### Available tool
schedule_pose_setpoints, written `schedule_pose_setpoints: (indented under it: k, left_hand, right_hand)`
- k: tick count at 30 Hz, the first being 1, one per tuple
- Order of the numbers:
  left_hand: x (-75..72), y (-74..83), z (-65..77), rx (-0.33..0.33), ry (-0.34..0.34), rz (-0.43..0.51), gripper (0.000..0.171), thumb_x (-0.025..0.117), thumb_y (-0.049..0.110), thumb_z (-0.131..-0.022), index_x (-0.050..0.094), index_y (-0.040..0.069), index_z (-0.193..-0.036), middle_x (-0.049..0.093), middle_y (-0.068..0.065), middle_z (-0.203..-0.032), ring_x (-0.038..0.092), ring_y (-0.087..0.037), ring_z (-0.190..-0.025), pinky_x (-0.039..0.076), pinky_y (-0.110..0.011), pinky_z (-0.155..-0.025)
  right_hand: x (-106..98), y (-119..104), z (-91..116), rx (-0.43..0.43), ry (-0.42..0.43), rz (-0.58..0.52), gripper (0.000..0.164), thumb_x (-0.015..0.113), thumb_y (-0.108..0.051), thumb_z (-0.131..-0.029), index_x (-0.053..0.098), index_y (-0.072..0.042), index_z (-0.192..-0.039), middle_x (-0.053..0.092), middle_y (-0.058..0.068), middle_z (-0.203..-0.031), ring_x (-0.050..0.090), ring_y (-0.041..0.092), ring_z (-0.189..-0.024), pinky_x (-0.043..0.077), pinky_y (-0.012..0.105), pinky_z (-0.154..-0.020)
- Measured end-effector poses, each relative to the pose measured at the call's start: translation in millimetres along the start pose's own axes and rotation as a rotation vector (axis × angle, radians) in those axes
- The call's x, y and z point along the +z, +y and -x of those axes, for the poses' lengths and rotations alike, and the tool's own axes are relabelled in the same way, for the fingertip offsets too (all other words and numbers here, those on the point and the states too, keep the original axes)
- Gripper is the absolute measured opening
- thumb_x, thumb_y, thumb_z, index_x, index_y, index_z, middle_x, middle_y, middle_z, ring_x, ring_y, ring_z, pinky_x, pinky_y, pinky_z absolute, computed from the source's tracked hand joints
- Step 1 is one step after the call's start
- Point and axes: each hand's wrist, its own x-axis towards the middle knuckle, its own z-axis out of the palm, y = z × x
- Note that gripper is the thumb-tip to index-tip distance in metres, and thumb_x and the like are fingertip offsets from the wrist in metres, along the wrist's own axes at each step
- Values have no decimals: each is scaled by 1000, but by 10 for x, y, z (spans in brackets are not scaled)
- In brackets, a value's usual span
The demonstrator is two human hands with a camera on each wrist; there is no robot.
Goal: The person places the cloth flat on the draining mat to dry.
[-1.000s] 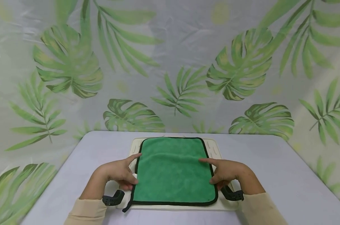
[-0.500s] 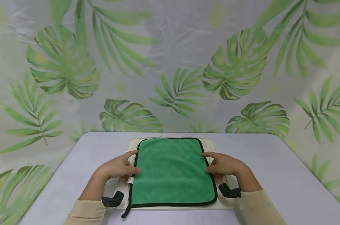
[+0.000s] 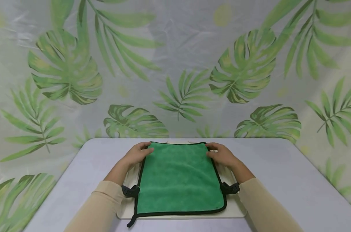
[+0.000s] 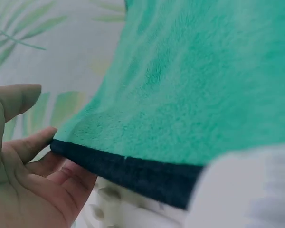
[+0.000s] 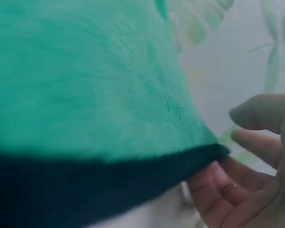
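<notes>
A green towel (image 3: 178, 180) with black edging lies spread over a cream plastic board (image 3: 237, 212). At its far left corner is my left hand (image 3: 135, 155). In the left wrist view, the left fingers (image 4: 33, 145) touch the underside of the black edge, while the thumb stands apart from the cloth. My right hand (image 3: 223, 156) is at the far right corner. The right wrist view has its fingers (image 5: 213, 190) below the edge, the thumb likewise raised off it. Both side edges look lifted in the wrist views.
A white-covered table (image 3: 280, 161) extends around the board, with a leaf-print curtain (image 3: 187, 48) behind it. A black hanging loop (image 3: 131, 222) sticks out at the towel's near left corner. Black devices (image 3: 131, 191) sit on both wrists.
Both hands have slid away from me along the towel's sides, from mid-length up to its far corners. The towel's middle crease has flattened out.
</notes>
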Motion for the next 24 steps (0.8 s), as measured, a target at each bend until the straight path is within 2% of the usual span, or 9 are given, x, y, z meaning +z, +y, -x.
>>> schedule_pose_setpoints:
  k: [2, 3, 5, 10, 12, 15, 19, 21, 24]
  left_hand:
    - [11, 2, -57, -9, -6, -15, 59, 52, 35, -107, 38, 8, -158, 31, -24, -164, 34, -46, -150, 40, -58, -116]
    - [22, 2, -71, -14, -4, -32, 57, 51, 35, -108, 39, 8, -157, 31, -24, -165, 32, -46, -150, 39, -59, -117]
    - [45, -7, -87, -14, 10, -80, 55, 51, 34, -108, 42, 9, -156, 31, -23, -165, 32, -46, -151, 36, -60, -118]
    - [75, -23, -113, 12, 64, -171, 53, 52, 31, -107, 44, 12, -155, 34, -22, -164, 35, -47, -149, 38, -62, -116]
    - [77, -16, -124, 24, 89, -213, 53, 53, 31, -106, 44, 12, -155, 39, -22, -161, 37, -49, -146, 39, -63, -114]
    - [79, -17, -146, 61, 102, -324, 55, 54, 29, -106, 42, 10, -156, 41, -21, -160, 36, -51, -144, 36, -66, -113]
    - [89, -13, -141, 99, 64, -502, 61, 56, 31, -105, 37, 11, -159, 29, -15, -168, 21, -52, -151, 26, -74, -114]
    - [96, 3, -125, 101, 21, -577, 62, 55, 35, -105, 36, 13, -160, 24, -12, -171, 11, -50, -156, 21, -76, -116]
    - [99, 55, -94, 68, -26, -637, 65, 54, 42, -105, 34, 16, -161, 24, -9, -171, 0, -47, -158, 14, -77, -118]
  right_hand:
    - [18, 5, -90, 6, 11, 33, 48, 52, -19, -107, 47, -5, -152, 43, 29, -155, 66, 38, -110, 54, 44, -87]
    - [32, 12, -129, 11, 16, 47, 46, 51, -19, -107, 49, -5, -151, 44, 28, -155, 60, 42, -124, 54, 46, -93]
    - [55, 8, -172, 11, 28, 81, 44, 51, -19, -107, 51, -5, -149, 45, 27, -155, 51, 45, -137, 52, 50, -100]
    - [31, -35, -198, 9, 110, 112, 43, 49, -19, -107, 54, -5, -147, 47, 24, -155, 53, 45, -134, 53, 52, -100]
    - [16, -49, -202, 9, 138, 142, 43, 49, -19, -107, 55, -6, -147, 49, 24, -153, 55, 45, -131, 54, 53, -99]
    - [13, -53, -205, -6, 136, 250, 44, 50, -18, -105, 53, -4, -147, 56, 26, -145, 59, 46, -122, 52, 55, -98]
    - [43, -64, -184, -83, 86, 478, 49, 55, -17, -103, 50, 0, -148, 52, 29, -147, 52, 50, -131, 37, 64, -111]
    - [63, -95, -164, -113, 37, 540, 51, 57, -18, -102, 48, -1, -150, 43, 28, -156, 40, 52, -142, 28, 70, -115]
    - [81, -154, -140, -82, -55, 544, 54, 57, -25, -104, 46, -6, -153, 36, 24, -162, 27, 55, -149, 23, 74, -116]
